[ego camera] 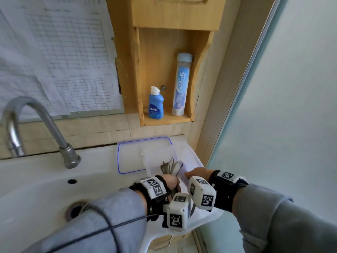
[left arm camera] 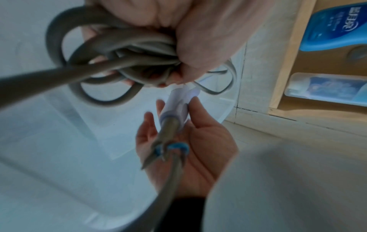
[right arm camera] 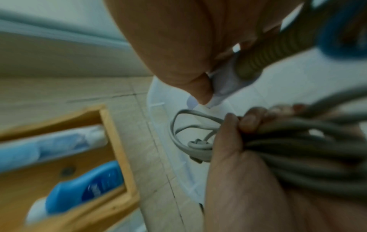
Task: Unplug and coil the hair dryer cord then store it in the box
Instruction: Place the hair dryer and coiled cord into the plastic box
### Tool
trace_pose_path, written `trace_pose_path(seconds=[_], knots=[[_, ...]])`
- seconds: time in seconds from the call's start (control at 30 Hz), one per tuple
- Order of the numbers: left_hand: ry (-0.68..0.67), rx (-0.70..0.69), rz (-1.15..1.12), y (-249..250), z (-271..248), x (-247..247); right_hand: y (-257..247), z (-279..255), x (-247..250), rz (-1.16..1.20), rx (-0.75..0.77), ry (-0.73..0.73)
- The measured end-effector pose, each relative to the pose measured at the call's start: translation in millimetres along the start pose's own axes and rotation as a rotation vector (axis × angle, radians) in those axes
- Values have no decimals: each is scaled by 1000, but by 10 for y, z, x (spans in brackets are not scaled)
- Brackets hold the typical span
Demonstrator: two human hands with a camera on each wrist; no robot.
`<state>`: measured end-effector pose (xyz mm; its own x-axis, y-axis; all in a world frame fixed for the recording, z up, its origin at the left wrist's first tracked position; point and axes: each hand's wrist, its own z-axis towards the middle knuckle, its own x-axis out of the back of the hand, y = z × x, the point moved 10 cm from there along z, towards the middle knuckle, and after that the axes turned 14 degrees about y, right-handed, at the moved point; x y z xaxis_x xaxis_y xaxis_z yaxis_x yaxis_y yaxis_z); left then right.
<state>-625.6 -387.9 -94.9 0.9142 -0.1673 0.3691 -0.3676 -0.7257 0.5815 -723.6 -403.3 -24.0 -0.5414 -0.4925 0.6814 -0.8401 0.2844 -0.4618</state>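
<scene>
My left hand [ego camera: 171,181] grips the coiled grey cord [ego camera: 173,166] in a fist, with its loops and plug [right arm camera: 198,146] hanging over the clear plastic box [ego camera: 145,156] on the sink's right edge. My right hand [ego camera: 197,173] is just to its right, holding the hair dryer's pale handle [left arm camera: 176,106] between thumb and fingers. The cord's ribbed sleeve [right arm camera: 258,59] and a blue hanging loop [left arm camera: 176,146] stick out of the handle's end across the palm. The dryer's body is hidden in the head view.
The box's lid [ego camera: 124,143], rimmed in blue, lies behind the box. The faucet [ego camera: 36,125] and sink basin [ego camera: 45,189] are on the left. A wooden shelf [ego camera: 164,119] above holds a blue bottle [ego camera: 155,106] and a tube [ego camera: 182,84]. A frosted glass door [ego camera: 291,106] closes the right side.
</scene>
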Motion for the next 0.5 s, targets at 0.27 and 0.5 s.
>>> trace_pose_path(seconds=[0.27,0.5], knots=[[-13,-41,-95,8,329,-60,-265,-2,150,229,-10,-77],[151,-102,-75,219,-455,200,-378,-80,-137,306,11,-341]])
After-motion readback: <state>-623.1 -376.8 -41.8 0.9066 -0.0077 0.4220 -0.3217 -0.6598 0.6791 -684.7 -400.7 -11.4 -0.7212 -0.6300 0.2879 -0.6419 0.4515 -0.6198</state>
